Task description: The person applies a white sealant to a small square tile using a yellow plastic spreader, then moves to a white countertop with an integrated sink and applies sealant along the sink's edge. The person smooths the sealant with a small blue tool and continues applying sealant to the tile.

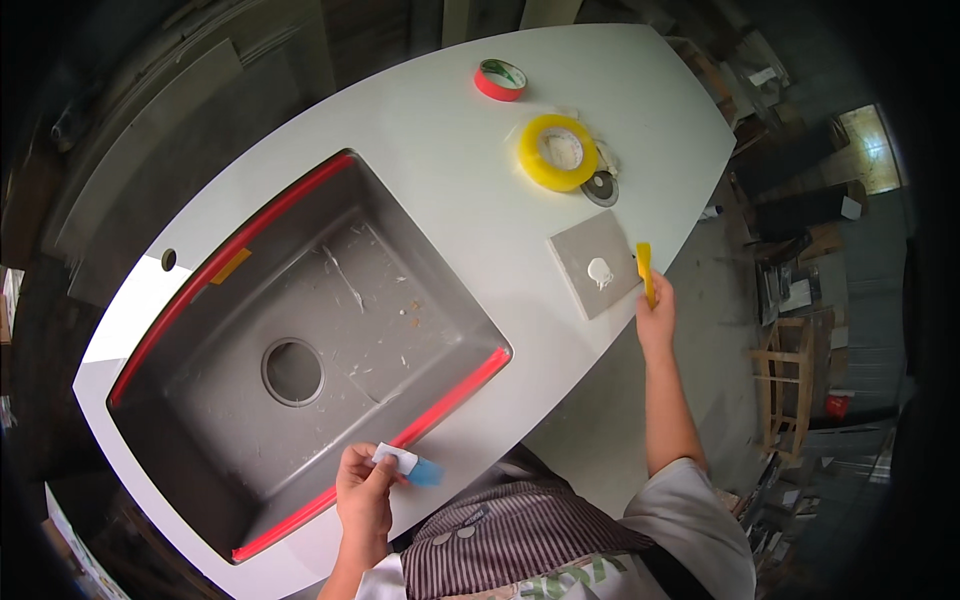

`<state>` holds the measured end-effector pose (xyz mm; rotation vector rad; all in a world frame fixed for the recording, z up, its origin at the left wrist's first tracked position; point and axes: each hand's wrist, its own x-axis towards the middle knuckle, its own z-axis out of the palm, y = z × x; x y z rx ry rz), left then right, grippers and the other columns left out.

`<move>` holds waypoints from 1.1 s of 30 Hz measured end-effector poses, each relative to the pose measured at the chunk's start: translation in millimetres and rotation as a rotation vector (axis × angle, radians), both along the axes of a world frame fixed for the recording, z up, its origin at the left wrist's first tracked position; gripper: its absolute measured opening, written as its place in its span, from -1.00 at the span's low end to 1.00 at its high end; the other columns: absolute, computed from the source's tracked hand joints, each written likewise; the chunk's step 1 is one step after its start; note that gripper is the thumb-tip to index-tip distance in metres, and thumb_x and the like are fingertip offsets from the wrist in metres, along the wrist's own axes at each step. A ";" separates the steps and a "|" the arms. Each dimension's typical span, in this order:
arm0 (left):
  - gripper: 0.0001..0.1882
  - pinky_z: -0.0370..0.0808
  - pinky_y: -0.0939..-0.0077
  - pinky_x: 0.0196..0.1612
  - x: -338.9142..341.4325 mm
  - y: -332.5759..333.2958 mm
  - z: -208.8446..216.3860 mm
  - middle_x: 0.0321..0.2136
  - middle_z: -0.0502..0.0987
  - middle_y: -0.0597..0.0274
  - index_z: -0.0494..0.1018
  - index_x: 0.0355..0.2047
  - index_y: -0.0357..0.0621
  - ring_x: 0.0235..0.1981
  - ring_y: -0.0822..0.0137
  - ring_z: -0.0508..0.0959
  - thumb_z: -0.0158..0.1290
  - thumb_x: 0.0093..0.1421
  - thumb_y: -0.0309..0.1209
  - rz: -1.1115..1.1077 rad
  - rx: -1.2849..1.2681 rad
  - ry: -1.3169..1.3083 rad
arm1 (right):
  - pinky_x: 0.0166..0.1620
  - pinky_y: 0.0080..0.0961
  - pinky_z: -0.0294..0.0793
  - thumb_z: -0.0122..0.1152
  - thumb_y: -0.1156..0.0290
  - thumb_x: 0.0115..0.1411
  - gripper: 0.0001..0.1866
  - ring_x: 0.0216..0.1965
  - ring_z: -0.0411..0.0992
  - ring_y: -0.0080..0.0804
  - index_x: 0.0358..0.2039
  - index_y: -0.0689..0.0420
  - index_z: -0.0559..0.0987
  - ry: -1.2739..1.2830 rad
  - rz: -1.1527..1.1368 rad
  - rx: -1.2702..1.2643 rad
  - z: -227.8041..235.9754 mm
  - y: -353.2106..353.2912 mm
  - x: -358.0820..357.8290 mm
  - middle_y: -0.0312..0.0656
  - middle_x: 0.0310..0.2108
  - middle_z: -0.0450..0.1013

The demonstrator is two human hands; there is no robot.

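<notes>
My left hand [364, 496] pinches a small flat piece, white at one end and translucent blue at the other [412, 466]; its exact kind is unclear. It hovers at the near edge of a grey sink [225, 340] set into a white countertop [440, 190]. Red tape [455, 397] runs along the sink's front and back edges. On the right, my right hand [657, 312] is closed round a yellow plastic scraper [645, 268], beside a square grey tile [573, 248] bearing a blob of white paste [600, 271].
A roll of yellow-edged tape [537, 170] and a roll of red tape [492, 87] lie at the far side. A dark round disc [601, 188] sits by the yellow roll. Beyond the counter's right edge, a wooden frame [790, 375] stands among clutter.
</notes>
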<state>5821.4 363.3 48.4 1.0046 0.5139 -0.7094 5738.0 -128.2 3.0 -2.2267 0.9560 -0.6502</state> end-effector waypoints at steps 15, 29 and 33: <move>-0.89 0.51 0.53 -0.35 -19.1 -32.2 -3.2 -0.47 0.54 0.17 0.42 -0.42 -0.22 -0.46 0.38 0.55 0.12 0.11 -0.66 -0.185 -0.044 0.037 | 0.04 -0.44 0.35 0.24 0.58 0.01 -0.61 -0.09 0.40 -0.40 -0.09 0.21 0.49 0.164 0.616 0.181 85.2 85.3 54.8 -0.17 -0.16 0.43; -0.90 0.44 0.59 -0.34 -38.3 -63.6 -13.7 -0.42 0.53 0.26 0.47 -0.35 -0.22 -0.43 0.46 0.50 0.15 0.11 -0.57 -0.429 0.242 -0.332 | -0.28 -0.39 0.48 0.22 0.57 0.07 -0.84 -0.34 0.50 -0.16 -0.29 0.20 0.51 0.506 0.781 0.523 73.3 190.8 29.8 -0.12 -0.35 0.51; -0.88 0.42 0.57 -0.44 -35.6 -42.3 -14.9 -0.47 0.52 0.22 0.46 -0.38 -0.21 -0.50 0.41 0.49 0.16 0.07 -0.60 -0.482 0.467 -0.868 | -0.21 -0.38 0.48 0.20 0.67 -0.01 -0.81 -0.28 0.46 -0.18 -0.34 0.19 0.53 0.240 0.866 -0.001 66.8 170.8 61.9 -0.16 -0.31 0.49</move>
